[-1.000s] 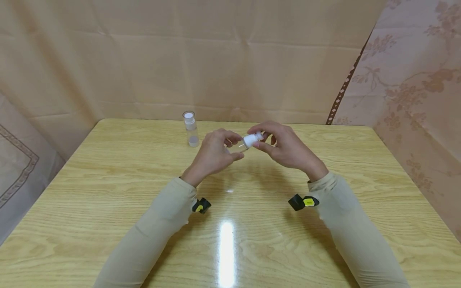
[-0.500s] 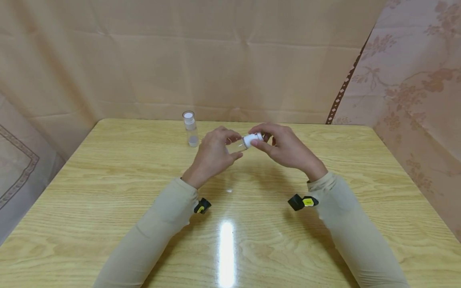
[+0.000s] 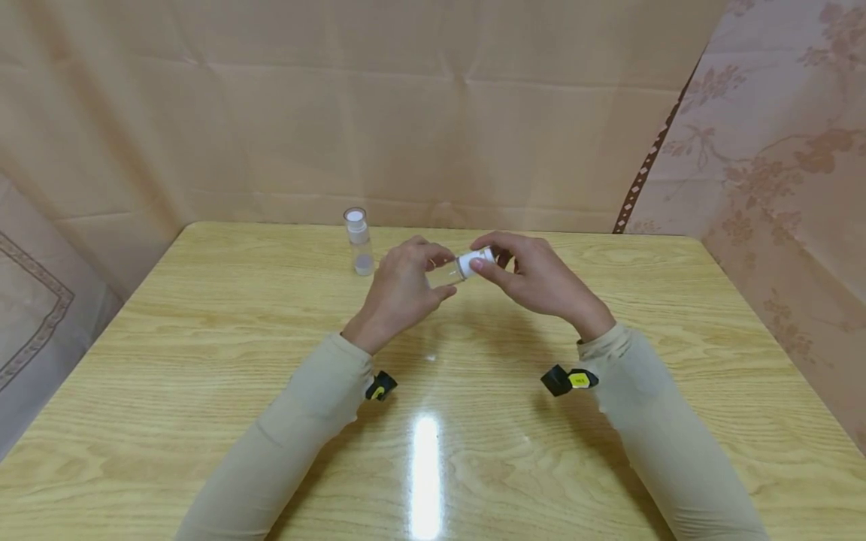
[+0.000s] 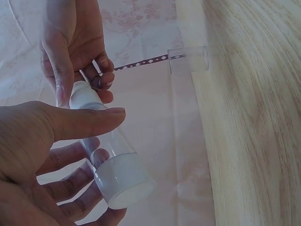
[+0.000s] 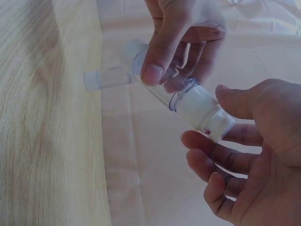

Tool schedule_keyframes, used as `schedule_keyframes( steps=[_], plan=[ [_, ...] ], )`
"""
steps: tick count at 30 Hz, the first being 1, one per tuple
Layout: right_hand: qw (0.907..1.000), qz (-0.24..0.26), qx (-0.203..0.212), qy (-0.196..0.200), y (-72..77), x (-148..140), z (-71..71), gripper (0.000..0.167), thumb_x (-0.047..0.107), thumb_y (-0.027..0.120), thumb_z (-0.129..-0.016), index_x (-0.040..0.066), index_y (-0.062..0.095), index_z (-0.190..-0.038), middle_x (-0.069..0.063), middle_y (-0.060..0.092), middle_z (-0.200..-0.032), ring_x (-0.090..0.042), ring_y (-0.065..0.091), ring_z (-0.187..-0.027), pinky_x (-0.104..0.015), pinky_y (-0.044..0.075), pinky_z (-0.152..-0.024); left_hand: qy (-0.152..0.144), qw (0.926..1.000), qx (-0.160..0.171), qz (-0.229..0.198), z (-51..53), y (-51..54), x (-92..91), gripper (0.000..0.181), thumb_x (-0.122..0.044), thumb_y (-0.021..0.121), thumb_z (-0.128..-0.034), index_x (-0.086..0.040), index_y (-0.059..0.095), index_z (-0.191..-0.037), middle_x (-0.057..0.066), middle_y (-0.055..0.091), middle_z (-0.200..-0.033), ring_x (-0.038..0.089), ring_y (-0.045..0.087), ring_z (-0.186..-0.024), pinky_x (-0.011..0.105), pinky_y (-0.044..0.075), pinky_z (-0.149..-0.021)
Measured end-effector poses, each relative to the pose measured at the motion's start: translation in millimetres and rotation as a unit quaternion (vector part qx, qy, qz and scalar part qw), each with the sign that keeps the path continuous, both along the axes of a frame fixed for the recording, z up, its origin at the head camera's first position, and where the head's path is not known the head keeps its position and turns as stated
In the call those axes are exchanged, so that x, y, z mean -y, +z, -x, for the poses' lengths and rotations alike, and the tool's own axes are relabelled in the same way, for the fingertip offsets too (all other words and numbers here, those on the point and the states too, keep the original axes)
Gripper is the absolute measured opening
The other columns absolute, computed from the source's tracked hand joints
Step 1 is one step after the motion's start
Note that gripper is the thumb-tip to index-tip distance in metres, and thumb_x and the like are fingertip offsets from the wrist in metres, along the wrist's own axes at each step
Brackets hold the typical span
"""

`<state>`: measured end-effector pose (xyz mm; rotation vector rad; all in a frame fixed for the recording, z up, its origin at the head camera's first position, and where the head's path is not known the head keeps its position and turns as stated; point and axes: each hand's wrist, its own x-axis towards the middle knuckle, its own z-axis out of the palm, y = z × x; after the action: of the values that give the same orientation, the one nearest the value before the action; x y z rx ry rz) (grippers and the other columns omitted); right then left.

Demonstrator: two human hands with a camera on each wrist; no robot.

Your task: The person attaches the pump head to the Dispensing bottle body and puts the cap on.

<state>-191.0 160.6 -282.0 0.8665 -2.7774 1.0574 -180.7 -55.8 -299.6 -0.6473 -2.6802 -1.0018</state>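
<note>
A small clear pump bottle with a white base and a white pump head is held tilted above the table. My left hand grips its clear body between thumb and fingers, the base showing in the left wrist view. My right hand pinches the pump head, its thumb lying along the white collar. In the right wrist view, the remaining fingers of that hand curve loosely below. A second clear bottle with a white collar stands upright left of the hands.
The wooden table ends at a hanging beige curtain behind. A clear cylinder stands near the table's back edge in the left wrist view. Both sleeves bear black wrist devices.
My right thumb has shifted slightly along the white collar, and the pump head has turned a little. The left hand and standing bottle stay nearly in place.
</note>
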Motion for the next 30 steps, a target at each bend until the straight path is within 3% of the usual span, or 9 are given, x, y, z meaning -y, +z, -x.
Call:
schedule_keyframes(
  steps=[15,24,30],
  plan=[
    [0.9995,0.013,-0.023,0.018,-0.4,-3.7,0.8,0.037,0.019,0.072,-0.097,0.009,0.063,-0.132,-0.005,0.068,-0.12,-0.02,0.063,-0.09,-0.038,0.047,-0.072,-0.006,0.9994,0.032,-0.014,1.3,0.3,1.9,0.037,-0.014,0.088,-0.0809,-0.005,0.074,-0.114,0.01,0.069,-0.109,0.031,0.066,-0.099,0.039,0.054,-0.081],
    [0.9988,0.013,-0.037,0.03,0.0,-3.4,0.4,0.038,0.013,0.075,-0.094,0.008,0.064,-0.13,-0.006,0.068,-0.12,-0.019,0.063,-0.089,-0.038,0.045,-0.072,-0.011,0.9974,0.069,-0.02,1.9,1.2,1.8,0.037,-0.014,0.085,-0.0836,-0.005,0.073,-0.117,0.011,0.068,-0.114,0.025,0.063,-0.099,0.039,0.054,-0.083],
    [0.9987,0.008,-0.038,0.035,-0.7,-2.9,0.3,0.038,0.009,0.074,-0.093,0.006,0.065,-0.13,-0.008,0.067,-0.123,-0.021,0.063,-0.09,-0.038,0.046,-0.072,-0.013,0.997,0.075,-0.015,3.0,-0.1,1.2,0.037,-0.014,0.085,-0.0841,-0.005,0.073,-0.118,0.009,0.069,-0.114,0.025,0.062,-0.1,0.038,0.054,-0.084]
  ],
)
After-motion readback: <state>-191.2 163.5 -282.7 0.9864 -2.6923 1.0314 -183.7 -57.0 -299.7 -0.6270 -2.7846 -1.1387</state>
